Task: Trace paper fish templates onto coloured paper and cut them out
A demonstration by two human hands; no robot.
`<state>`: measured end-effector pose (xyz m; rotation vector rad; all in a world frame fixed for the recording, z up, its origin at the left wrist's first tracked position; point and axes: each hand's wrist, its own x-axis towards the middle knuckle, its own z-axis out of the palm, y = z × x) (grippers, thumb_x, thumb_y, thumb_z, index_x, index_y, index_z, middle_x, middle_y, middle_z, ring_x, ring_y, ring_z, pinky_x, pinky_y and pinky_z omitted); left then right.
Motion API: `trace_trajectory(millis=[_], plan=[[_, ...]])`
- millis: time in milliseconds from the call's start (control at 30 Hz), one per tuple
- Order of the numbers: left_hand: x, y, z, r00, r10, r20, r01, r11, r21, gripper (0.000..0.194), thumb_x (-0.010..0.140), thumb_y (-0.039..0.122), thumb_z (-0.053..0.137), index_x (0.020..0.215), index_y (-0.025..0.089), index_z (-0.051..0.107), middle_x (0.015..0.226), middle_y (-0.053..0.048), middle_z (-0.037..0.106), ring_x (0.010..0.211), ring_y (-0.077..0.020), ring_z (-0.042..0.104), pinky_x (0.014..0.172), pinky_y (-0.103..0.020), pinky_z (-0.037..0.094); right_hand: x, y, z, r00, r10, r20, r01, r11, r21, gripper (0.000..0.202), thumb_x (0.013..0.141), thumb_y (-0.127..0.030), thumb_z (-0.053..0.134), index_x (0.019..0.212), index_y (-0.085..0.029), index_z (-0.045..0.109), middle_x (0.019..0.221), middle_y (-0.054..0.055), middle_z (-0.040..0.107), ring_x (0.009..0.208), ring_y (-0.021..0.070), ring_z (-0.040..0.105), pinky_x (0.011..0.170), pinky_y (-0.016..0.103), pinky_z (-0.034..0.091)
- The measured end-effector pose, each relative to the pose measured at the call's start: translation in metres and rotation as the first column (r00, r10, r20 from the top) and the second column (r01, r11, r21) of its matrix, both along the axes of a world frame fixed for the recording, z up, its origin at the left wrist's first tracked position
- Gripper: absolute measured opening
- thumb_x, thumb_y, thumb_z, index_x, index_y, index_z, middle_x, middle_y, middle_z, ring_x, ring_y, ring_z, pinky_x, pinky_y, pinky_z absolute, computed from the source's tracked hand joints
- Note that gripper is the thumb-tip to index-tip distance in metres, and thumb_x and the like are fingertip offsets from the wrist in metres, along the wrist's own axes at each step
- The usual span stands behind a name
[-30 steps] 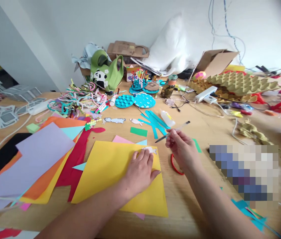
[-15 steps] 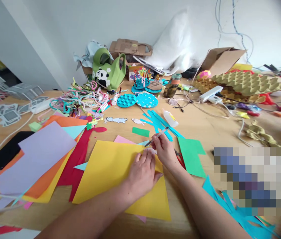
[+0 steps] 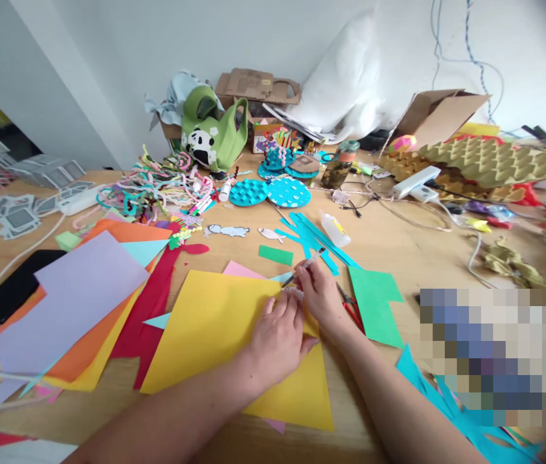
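Note:
A large yellow sheet of paper [image 3: 214,335] lies flat before me, with pink and pale blue paper edges showing under it. My left hand [image 3: 280,338] rests flat on its right half, fingers stretched forward. Under those fingertips is a small pale paper piece [image 3: 292,292], mostly covered. My right hand [image 3: 320,293] grips a pen [image 3: 306,264], its tip at the yellow sheet's top edge beside the small piece. Red-handled scissors [image 3: 350,308] lie partly hidden beside my right wrist. Green paper [image 3: 376,303] is farther right.
A glue bottle [image 3: 335,229] lies beyond blue paper strips [image 3: 309,233]. Fish cutouts [image 3: 271,234] are near a green strip [image 3: 276,254]. Stacked coloured paper [image 3: 74,296] and a black phone [image 3: 11,287] are at left. Pipe cleaners [image 3: 142,187] and egg trays [image 3: 495,164] lie behind.
The camera view has shifted slightly. Both hands hold nearly the same place, with the pen still at the paper's top edge.

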<state>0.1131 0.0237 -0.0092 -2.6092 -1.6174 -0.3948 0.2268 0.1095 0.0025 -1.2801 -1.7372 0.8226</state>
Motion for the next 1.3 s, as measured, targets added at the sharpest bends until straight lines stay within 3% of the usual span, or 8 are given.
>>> trace_trajectory(millis=[267, 633, 933, 1133, 1300], plan=[[0.0, 0.0, -0.001, 1.0, -0.008, 0.008, 0.007, 1.0, 0.006, 0.063, 0.092, 0.05, 0.045, 0.134, 0.003, 0.045, 0.137, -0.019, 0.05, 0.131, -0.0297, 0.038, 0.105, -0.045, 0.031, 0.0, -0.001, 0.001, 1.0, 0.025, 0.003, -0.025, 0.999, -0.02, 0.022, 0.094, -0.039, 0.039, 0.081, -0.023, 0.047, 0.072, 0.001, 0.057, 0.062, 0.016, 0.053, 0.06, 0.028, 0.043], [0.0, 0.001, 0.002, 1.0, -0.012, 0.024, 0.013, 1.0, -0.029, 0.061, 0.092, 0.049, 0.046, 0.132, 0.003, 0.047, 0.137, -0.019, 0.051, 0.131, -0.03, 0.039, 0.105, -0.046, 0.032, 0.003, 0.002, 0.003, 0.997, -0.06, 0.041, 0.06, 0.998, -0.01, 0.024, 0.092, -0.043, 0.039, 0.079, -0.024, 0.047, 0.07, 0.002, 0.059, 0.061, 0.0179, 0.054, 0.059, 0.03, 0.043], [-0.001, 0.001, 0.002, 0.999, -0.007, 0.032, 0.009, 0.999, -0.034, 0.06, 0.091, 0.048, 0.047, 0.133, 0.005, 0.047, 0.137, -0.019, 0.05, 0.13, -0.0304, 0.039, 0.104, -0.046, 0.033, 0.007, 0.004, 0.003, 0.996, -0.049, 0.078, 0.048, 0.999, 0.011, 0.023, 0.092, -0.041, 0.04, 0.08, -0.022, 0.047, 0.071, 0.003, 0.06, 0.063, 0.0185, 0.057, 0.061, 0.031, 0.042], [0.0, 0.001, 0.008, 1.0, -0.001, 0.024, 0.002, 0.999, -0.042, 0.063, 0.088, 0.051, 0.051, 0.131, 0.005, 0.048, 0.134, -0.019, 0.051, 0.127, -0.0306, 0.041, 0.1, -0.046, 0.036, 0.011, 0.006, 0.004, 0.997, -0.011, 0.073, 0.008, 0.999, 0.05, 0.018, 0.086, -0.038, 0.051, 0.08, -0.021, 0.051, 0.069, 0.002, 0.061, 0.061, 0.0169, 0.058, 0.059, 0.029, 0.043], [0.0, 0.009, 0.018, 0.999, -0.027, 0.032, 0.028, 0.998, -0.05, 0.052, 0.087, 0.051, 0.053, 0.118, 0.009, 0.057, 0.122, -0.016, 0.057, 0.114, -0.0286, 0.05, 0.093, -0.044, 0.041, 0.015, 0.008, 0.001, 0.994, -0.018, 0.106, 0.018, 1.0, 0.003, 0.021, 0.085, -0.038, 0.051, 0.078, -0.019, 0.056, 0.066, 0.003, 0.062, 0.056, 0.016, 0.056, 0.054, 0.028, 0.041]])
